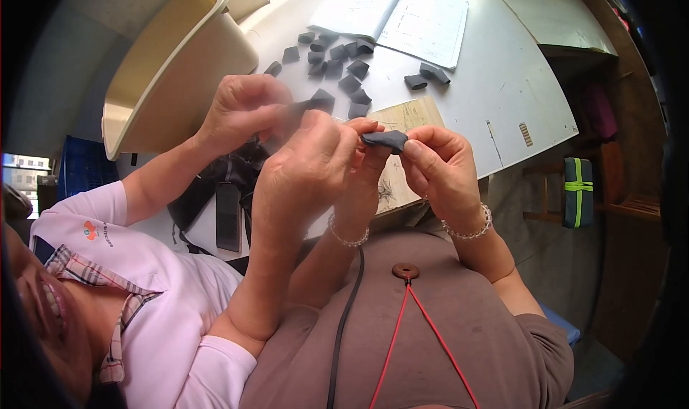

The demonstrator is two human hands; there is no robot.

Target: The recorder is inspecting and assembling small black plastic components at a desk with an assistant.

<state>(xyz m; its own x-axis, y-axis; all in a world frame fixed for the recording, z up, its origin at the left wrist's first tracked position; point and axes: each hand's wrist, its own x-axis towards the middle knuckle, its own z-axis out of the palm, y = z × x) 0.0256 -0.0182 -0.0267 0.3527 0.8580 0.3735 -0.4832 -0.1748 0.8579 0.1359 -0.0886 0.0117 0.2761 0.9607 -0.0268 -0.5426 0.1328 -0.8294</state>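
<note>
A small folded dark grey fabric piece is stretched between my two hands above the table's near edge. My right hand pinches its right end between thumb and fingers. My left hand grips the left end, partly hidden behind a co-worker's hand. Both my wrists wear clear bead bracelets. Just left, the co-worker's two hands hold another dark fabric piece; their other hand is slightly blurred. Several similar dark folded pieces lie scattered on the table beyond.
Under my hands lies a wooden board on the white table. An open notebook rests farther back. At left stand a cream plastic bin and a phone beside a black bag. More dark pieces lie right.
</note>
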